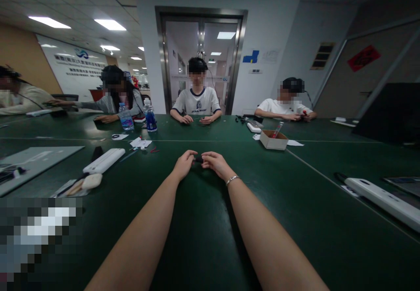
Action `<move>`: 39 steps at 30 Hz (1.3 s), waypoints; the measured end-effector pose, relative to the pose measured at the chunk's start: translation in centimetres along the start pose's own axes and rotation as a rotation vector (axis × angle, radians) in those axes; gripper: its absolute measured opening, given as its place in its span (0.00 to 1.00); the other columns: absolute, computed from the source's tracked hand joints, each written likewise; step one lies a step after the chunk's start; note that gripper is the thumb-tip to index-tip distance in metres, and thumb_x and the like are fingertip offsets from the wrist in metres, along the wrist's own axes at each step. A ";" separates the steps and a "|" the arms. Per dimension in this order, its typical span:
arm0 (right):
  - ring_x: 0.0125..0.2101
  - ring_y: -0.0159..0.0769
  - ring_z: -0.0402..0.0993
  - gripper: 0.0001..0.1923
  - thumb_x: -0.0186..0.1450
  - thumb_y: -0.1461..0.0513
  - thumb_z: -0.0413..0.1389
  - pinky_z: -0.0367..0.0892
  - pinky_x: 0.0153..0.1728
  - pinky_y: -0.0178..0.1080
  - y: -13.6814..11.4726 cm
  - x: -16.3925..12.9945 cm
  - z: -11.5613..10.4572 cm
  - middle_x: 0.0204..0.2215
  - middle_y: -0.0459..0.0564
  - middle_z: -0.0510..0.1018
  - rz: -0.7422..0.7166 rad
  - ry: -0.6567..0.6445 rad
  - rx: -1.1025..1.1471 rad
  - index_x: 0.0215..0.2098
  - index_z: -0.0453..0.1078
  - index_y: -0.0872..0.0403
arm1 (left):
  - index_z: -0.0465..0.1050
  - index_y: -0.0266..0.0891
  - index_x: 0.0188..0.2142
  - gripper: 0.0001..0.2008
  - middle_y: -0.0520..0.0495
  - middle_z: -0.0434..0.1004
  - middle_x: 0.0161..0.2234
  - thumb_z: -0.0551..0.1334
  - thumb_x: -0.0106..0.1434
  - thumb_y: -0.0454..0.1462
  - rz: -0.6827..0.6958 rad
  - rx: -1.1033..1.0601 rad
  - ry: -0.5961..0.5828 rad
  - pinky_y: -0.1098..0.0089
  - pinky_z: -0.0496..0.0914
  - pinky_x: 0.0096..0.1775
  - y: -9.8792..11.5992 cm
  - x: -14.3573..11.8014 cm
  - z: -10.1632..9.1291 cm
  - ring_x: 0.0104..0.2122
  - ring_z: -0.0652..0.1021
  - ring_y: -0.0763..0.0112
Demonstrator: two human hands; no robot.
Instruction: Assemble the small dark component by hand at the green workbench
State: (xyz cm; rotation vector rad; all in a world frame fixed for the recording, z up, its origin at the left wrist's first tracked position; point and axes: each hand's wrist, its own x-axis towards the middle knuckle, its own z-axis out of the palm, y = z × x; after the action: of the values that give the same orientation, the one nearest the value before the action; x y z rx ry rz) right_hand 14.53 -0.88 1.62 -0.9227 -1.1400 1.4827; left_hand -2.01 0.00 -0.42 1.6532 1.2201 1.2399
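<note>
Both my arms reach forward over the green table. A small, dark, slim object bridges the gap between my hands, too small to name. My left hand pinches its left end with the fingers closed. From the other side my right hand, below a silver bracelet, grips the right end, its fingers bent over it. Much of the object is hidden by my fingers.
Left of my arms lie a white power strip, a pale rounded item and paper scraps. Bottles stand farther back. To the right are an open box and another power strip. Several people sit around the table.
</note>
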 end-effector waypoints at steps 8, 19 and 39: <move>0.18 0.28 0.73 0.04 0.58 0.71 0.58 0.72 0.21 0.28 0.1 0.2 -0.2 0.19 0.47 0.73 0.008 -0.003 0.021 0.32 0.69 0.61 | 0.71 0.37 0.43 0.17 0.53 0.65 0.20 0.51 0.60 0.42 0.014 0.009 -0.015 0.73 0.60 0.27 0.3 -0.1 -0.1 0.22 0.66 0.74; 0.19 0.28 0.73 0.04 0.58 0.71 0.59 0.72 0.21 0.27 0.1 0.2 -0.2 0.19 0.46 0.73 0.009 -0.014 0.020 0.33 0.69 0.61 | 0.62 0.38 0.50 0.22 0.53 0.68 0.25 0.58 0.55 0.38 0.012 -0.034 0.045 0.73 0.62 0.30 0.0 0.0 0.0 0.24 0.69 0.74; 0.19 0.28 0.73 0.04 0.58 0.71 0.59 0.72 0.21 0.28 0.3 0.3 -0.3 0.20 0.47 0.73 0.012 -0.029 0.021 0.32 0.69 0.61 | 0.67 0.38 0.43 0.14 0.55 0.62 0.20 0.52 0.60 0.40 0.002 0.002 -0.012 0.73 0.60 0.28 0.2 0.0 0.1 0.22 0.66 0.74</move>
State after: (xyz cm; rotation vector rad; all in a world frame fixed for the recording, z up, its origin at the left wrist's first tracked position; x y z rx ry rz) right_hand 14.64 -0.53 1.29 -0.8974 -1.1396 1.5194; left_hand -1.86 -0.06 -0.25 1.6617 1.2132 1.2286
